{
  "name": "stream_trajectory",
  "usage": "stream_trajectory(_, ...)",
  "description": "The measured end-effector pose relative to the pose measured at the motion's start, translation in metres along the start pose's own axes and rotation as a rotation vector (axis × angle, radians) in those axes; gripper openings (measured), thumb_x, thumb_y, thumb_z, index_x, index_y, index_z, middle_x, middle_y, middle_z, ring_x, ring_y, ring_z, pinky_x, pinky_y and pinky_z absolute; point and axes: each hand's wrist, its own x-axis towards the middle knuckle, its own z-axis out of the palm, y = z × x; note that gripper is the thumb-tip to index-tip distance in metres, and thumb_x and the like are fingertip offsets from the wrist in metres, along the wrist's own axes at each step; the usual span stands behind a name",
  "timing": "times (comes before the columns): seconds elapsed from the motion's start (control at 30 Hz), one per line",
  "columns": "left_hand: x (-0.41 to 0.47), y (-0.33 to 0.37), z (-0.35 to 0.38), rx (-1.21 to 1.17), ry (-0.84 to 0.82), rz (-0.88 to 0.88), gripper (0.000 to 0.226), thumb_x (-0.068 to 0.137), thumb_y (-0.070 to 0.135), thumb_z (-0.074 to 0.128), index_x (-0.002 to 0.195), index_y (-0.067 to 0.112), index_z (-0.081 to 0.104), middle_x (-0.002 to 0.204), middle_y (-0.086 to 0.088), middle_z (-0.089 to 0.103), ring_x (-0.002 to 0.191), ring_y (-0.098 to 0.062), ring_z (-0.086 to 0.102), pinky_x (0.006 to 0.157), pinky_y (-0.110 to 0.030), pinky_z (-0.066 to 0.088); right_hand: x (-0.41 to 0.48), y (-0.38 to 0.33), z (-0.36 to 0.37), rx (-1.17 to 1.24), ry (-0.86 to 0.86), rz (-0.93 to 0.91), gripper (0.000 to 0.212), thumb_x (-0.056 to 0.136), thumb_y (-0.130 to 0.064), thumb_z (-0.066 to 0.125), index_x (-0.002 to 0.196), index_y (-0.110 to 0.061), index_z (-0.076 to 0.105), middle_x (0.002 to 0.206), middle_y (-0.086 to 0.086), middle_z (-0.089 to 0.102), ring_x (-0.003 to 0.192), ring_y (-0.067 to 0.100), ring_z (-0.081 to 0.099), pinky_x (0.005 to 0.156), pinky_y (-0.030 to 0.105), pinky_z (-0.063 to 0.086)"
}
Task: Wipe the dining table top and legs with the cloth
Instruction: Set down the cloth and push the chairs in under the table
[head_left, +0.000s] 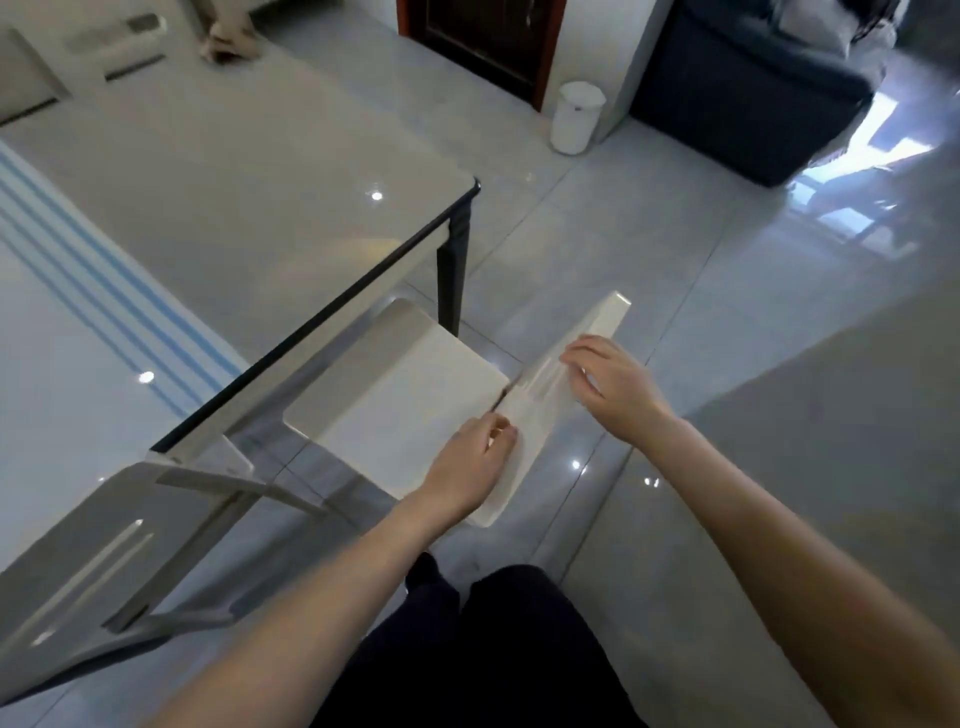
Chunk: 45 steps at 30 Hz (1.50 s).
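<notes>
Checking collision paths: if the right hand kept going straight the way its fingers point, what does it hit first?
The white chair's backrest, which the right hand is gripping; beyond that, likely the seat, though depth is unclear.

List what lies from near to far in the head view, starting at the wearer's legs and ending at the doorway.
Near to far: dark trousers → left hand gripping the white chair backrest → right hand holding the same backrest → dark table leg → white bin → dark wooden door.
</notes>
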Motion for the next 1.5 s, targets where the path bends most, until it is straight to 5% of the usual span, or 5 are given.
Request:
stream_trajectory(0.17,0.006,-0.001,0.015,0.005,0.014,-0.087,0.029,0.1,0.032,0.036,0.104,0.015,0.059,0.097,-0.001,0.053,0.101,-0.023,0.054,0.077,-0.024,0.031,0.042,0.042,0.003,-0.214,-0.169,-0.28,0.04,0.094,-0.029,0.034,0.087,-0.01,0.069,0.089,0.007,0.068,0.092,0.027,0.061,0.102,0.033,0.032)
stream_trajectory(0.3,0.012,-0.002,0.022,-0.012,0.075,-0.188,0.026,0.099,0.031,0.039,0.102,0.016,0.061,0.093,-0.002,0.054,0.098,-0.022,0.056,0.073,-0.024,0.03,0.078,0.075,0.005,-0.237,-0.268,-0.476,0.043,0.094,-0.033,0.034,0.072,-0.014,0.066,0.069,0.002,0.064,0.068,0.026,0.058,0.068,0.034,0.045)
stream_trajectory(0.43,0.003,0.01,0.03,0.045,0.229,-0.329,0.032,0.099,0.037,0.035,0.101,0.02,0.062,0.099,0.0,0.061,0.099,-0.022,0.058,0.082,-0.03,0.042,0.099,0.088,0.01,-0.259,-0.18,-0.553,0.05,0.09,-0.038,0.032,0.055,-0.014,0.06,0.053,0.003,0.055,0.047,0.028,0.055,0.048,0.026,0.029)
stream_trajectory(0.77,-0.001,0.046,0.058,0.347,0.629,-0.733,0.053,0.091,0.043,0.026,0.081,0.009,0.066,0.086,-0.015,0.07,0.087,-0.038,0.064,0.067,-0.034,0.044,0.103,0.088,0.018,-0.165,-0.022,-0.624,0.039,0.081,-0.025,0.04,0.046,-0.013,0.053,0.045,0.007,0.052,0.038,0.029,0.049,0.04,0.024,0.032)
stream_trajectory(1.5,0.034,0.023,0.0,0.293,0.735,-0.739,0.043,0.083,0.032,0.032,0.053,0.003,0.04,0.05,-0.009,0.047,0.052,-0.031,0.046,0.048,-0.031,0.031,0.177,0.066,0.046,-0.129,-0.029,-0.671,0.045,0.083,-0.028,0.036,0.043,-0.01,0.049,0.041,0.007,0.048,0.035,0.027,0.043,0.047,0.021,0.02)
